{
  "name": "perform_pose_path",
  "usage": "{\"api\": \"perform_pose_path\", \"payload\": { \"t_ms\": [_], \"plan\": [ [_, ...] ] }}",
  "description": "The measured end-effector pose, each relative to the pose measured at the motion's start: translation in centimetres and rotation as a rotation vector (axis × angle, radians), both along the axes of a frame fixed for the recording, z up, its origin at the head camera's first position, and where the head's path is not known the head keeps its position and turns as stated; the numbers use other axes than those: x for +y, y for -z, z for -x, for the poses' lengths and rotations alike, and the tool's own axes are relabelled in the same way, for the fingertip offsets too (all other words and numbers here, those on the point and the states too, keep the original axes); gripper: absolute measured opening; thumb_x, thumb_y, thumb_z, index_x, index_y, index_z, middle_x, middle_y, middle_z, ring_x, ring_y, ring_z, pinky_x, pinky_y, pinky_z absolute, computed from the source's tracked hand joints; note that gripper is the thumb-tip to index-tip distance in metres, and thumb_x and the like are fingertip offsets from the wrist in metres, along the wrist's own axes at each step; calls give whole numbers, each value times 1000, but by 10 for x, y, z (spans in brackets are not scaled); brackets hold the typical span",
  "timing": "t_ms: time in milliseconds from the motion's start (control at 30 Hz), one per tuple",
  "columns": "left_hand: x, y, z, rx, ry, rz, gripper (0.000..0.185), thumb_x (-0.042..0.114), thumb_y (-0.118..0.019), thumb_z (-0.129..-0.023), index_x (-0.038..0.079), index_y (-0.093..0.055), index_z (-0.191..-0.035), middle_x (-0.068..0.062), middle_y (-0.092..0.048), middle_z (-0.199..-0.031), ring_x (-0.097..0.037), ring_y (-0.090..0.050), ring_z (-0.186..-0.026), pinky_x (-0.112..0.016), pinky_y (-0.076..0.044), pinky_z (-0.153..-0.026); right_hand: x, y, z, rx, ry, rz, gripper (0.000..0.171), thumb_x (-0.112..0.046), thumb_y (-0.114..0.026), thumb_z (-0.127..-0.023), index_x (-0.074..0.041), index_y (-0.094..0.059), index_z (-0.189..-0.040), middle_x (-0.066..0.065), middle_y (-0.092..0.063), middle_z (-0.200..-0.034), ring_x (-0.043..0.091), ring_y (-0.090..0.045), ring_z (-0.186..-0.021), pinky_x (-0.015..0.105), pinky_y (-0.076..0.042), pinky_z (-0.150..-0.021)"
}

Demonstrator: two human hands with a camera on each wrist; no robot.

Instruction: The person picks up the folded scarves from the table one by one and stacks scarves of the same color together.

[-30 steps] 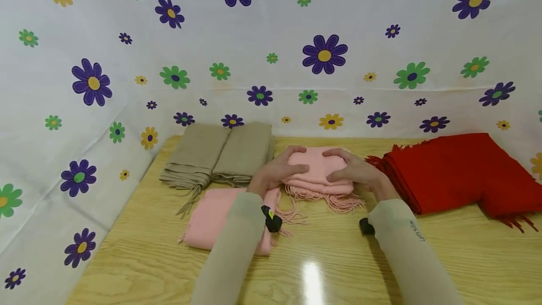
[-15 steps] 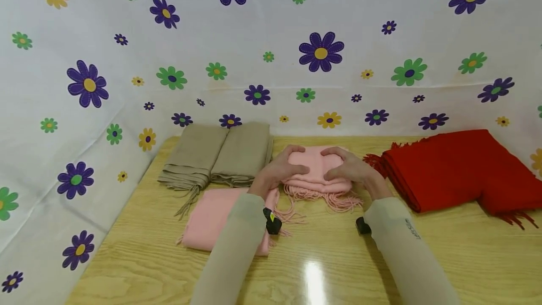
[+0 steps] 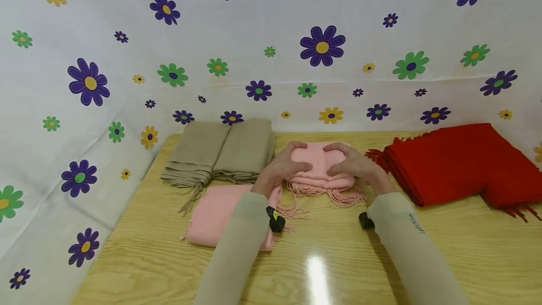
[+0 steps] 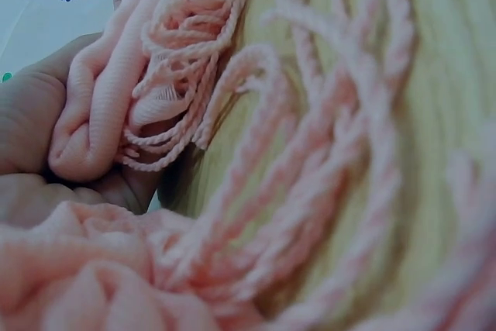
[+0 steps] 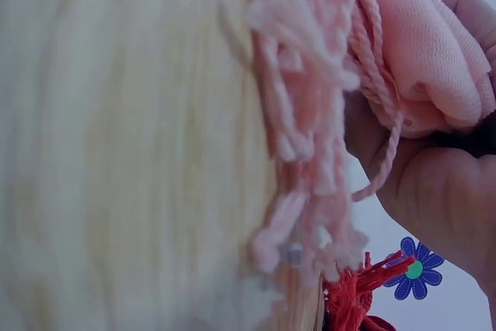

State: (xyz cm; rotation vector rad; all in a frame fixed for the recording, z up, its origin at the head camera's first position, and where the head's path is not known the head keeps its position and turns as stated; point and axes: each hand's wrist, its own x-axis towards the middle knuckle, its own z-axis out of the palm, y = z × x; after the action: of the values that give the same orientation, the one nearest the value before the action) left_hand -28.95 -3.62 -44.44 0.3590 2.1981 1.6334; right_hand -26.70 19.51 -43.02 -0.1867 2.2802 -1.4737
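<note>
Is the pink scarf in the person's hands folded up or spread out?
Folded. The pink scarf is a small thick bundle with stacked layers and fringe at its near edge, held between the left hand and right hand.

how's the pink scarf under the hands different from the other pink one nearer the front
The held pink scarf is a small thick bundle, gripped by the left hand and right hand; the near pink scarf lies wider and flatter, under the left forearm. Both are pink with fringe.

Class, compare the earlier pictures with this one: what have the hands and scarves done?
Almost nothing changed. Both hands, left and right, stay cupped on the folded pink scarf; only the camera view shifts slightly. The flat pink scarf, beige scarves and red scarf lie as before.
</note>
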Motion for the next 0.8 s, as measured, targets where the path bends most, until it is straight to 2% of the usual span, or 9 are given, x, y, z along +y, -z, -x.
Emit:
{"api": "perform_pose_path", "payload": {
  "t_ms": [233,333,467,600,800],
  "plan": [
    [-1,-2,0,-2,-7,4,60,9,-73,-89,13,-45,-142,-17,-37,-148,-31,-41,-130,-45,-34,-110,-3,-3,-1,-1,8,16,70,-3,-72,-82,-13,-44,-145,21,-32,-146,34,-48,-104,29,-52,-74],
    [0,-4,-1,-6,-1,5,60,10,-73,-89,14,-45,-142,-17,-39,-146,-30,-43,-128,-44,-36,-108,-4,-5,-1,18,13,-16,69,-2,-73,-81,-12,-45,-144,21,-34,-145,34,-46,-106,31,-50,-77],
    [-2,-8,-2,25,12,10,59,10,-73,-89,14,-45,-141,-15,-38,-148,-28,-42,-128,-44,-34,-110,-7,-10,-4,41,34,-37,68,-2,-73,-81,-10,-47,-142,22,-36,-144,36,-45,-111,34,-49,-85],
    [-7,-16,-6,56,29,13,59,12,-73,-89,16,-45,-141,-13,-40,-146,-28,-44,-126,-45,-34,-110,-10,-19,-12,53,59,-10,67,-2,-73,-82,-10,-46,-143,22,-38,-143,36,-46,-113,36,-50,-87],
    [-14,-35,-15,134,31,112,60,17,-75,-88,19,-46,-141,-13,-46,-142,-28,-47,-125,-45,-36,-110,-15,-29,-25,80,52,69,67,-1,-71,-83,-9,-44,-144,23,-41,-137,34,-50,-106,31,-52,-79]
  ]
}}
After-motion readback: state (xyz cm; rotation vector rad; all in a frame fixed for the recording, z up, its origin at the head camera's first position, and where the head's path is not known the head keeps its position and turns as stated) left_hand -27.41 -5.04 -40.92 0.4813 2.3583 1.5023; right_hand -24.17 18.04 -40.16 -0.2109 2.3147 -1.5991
